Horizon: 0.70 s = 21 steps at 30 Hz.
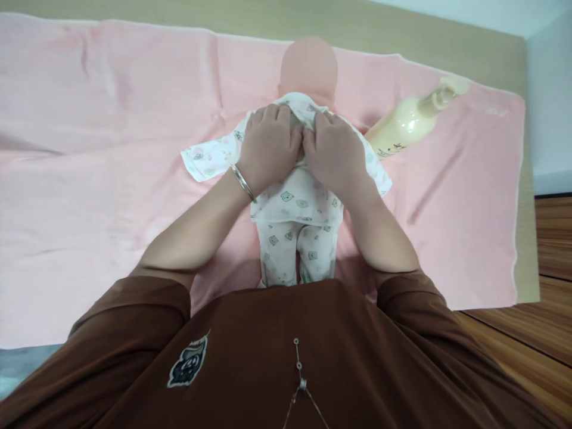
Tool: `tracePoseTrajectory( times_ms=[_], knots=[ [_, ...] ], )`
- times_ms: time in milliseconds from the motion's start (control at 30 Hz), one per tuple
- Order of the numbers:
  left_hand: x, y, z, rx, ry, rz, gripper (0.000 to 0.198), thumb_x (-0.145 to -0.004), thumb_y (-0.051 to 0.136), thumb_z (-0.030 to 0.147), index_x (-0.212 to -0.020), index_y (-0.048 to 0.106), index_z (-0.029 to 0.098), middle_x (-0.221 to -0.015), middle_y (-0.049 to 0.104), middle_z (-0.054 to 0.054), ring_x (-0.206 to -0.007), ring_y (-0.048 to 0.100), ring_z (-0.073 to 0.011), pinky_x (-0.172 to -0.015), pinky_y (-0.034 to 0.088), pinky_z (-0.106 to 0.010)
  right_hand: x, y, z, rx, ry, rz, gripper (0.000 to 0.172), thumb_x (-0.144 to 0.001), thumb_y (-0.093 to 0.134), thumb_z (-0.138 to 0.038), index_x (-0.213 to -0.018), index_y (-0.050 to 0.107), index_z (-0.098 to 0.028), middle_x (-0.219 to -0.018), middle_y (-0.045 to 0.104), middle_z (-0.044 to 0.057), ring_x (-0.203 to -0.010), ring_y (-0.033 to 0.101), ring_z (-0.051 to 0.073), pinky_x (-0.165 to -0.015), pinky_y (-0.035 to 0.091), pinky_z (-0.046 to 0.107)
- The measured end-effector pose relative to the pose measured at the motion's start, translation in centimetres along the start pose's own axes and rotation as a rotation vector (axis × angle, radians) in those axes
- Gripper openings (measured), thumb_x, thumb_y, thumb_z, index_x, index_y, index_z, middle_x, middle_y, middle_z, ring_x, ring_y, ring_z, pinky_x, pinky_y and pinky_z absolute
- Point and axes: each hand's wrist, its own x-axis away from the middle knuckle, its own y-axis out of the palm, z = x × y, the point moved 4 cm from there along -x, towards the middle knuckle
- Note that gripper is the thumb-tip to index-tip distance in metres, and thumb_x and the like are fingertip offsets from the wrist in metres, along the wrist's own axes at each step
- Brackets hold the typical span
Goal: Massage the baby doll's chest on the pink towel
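A bald baby doll (308, 62) lies stretched out in front of me, its head away from me and no face showing. It wears a white printed shirt (297, 199) with the sleeves spread sideways, and matching trousers (277, 253). My left hand (271, 143), with a silver bangle at its wrist, is closed on the shirt's upper part below the neck. Beside it my right hand (336, 149) is closed on the shirt too. The thumbs nearly meet at a small gap in the fabric. The fingertips are partly hidden.
A pink cloth (134, 149) with creases lies under the doll on a beige surface (250, 21). To the right, a pale yellow pump bottle (404, 128) lies tilted, close to the doll's sleeve. Wood-grain boards (554, 256) show at the right edge.
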Motion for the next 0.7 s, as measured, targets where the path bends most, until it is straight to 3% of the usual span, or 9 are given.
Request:
tracePoseTrajectory(
  times_ms=[100, 200, 300, 433, 567, 700],
  knots=[
    [1.1, -0.7, 1.9, -0.041, 0.074, 0.001, 0.03, -0.091, 0.038, 0.028, -0.118, 0.048, 0.018, -0.121, 0.046, -0.01, -0.115, 0.037, -0.0287, -0.104, 0.028, -0.046, -1.5, 1.0, 2.2, 0.0, 0.107, -0.069, 0.044, -0.098, 0.021, -0.041, -0.101, 0.054, -0.012, -0.098, 0.059, 0.015, -0.094, 0.056, 0.03, -0.083, 0.044, 0.041],
    [1.3, -1.0, 2.5, -0.096, 0.127, -0.002, 0.022, -0.09, 0.042, 0.022, -0.107, 0.054, 0.016, -0.116, 0.047, -0.011, -0.11, 0.041, -0.0272, -0.1, 0.035, -0.041, -1.9, 1.5, 2.9, -0.006, 0.128, -0.104, 0.047, -0.098, 0.02, -0.045, -0.102, 0.053, -0.012, -0.098, 0.059, 0.014, -0.095, 0.056, 0.03, -0.082, 0.044, 0.041],
    [0.9, -1.4, 1.9, -0.064, 0.123, 0.014, 0.015, -0.09, 0.042, 0.017, -0.089, 0.057, 0.018, -0.104, 0.051, -0.009, -0.099, 0.049, -0.024, -0.091, 0.044, -0.036, -1.2, 1.3, 2.1, 0.024, 0.095, -0.08, 0.044, -0.098, 0.025, -0.042, -0.11, 0.051, -0.009, -0.106, 0.057, 0.016, -0.103, 0.052, 0.031, -0.09, 0.04, 0.044],
    [0.1, -1.4, 0.9, 0.019, 0.134, 0.021, 0.021, -0.089, 0.041, 0.013, -0.076, 0.056, 0.021, -0.093, 0.054, -0.008, -0.092, 0.053, -0.0232, -0.087, 0.046, -0.035, 0.6, 0.3, 0.1, 0.041, 0.027, -0.064, 0.045, -0.096, 0.034, -0.034, -0.128, 0.036, -0.004, -0.123, 0.045, 0.02, -0.119, 0.039, 0.032, -0.101, 0.03, 0.048],
    [-0.8, -0.4, -0.4, 0.011, 0.061, 0.039, 0.018, -0.089, 0.041, 0.019, -0.082, 0.057, 0.021, -0.088, 0.055, -0.008, -0.088, 0.053, -0.0248, -0.083, 0.045, -0.039, 1.8, -0.4, -1.4, 0.014, -0.012, -0.079, 0.044, -0.095, 0.032, -0.028, -0.133, 0.031, -0.005, -0.134, 0.035, 0.018, -0.127, 0.03, 0.032, -0.107, 0.024, 0.048],
    [-1.3, 0.5, -1.5, 0.009, -0.009, 0.025, 0.022, -0.091, 0.037, 0.031, -0.091, 0.058, 0.023, -0.092, 0.057, -0.009, -0.093, 0.052, -0.0281, -0.085, 0.041, -0.043, 1.7, -0.4, -1.5, 0.0, -0.012, -0.101, 0.044, -0.096, 0.031, -0.028, -0.133, 0.031, -0.004, -0.134, 0.035, 0.018, -0.128, 0.029, 0.033, -0.108, 0.024, 0.047]
  ],
)
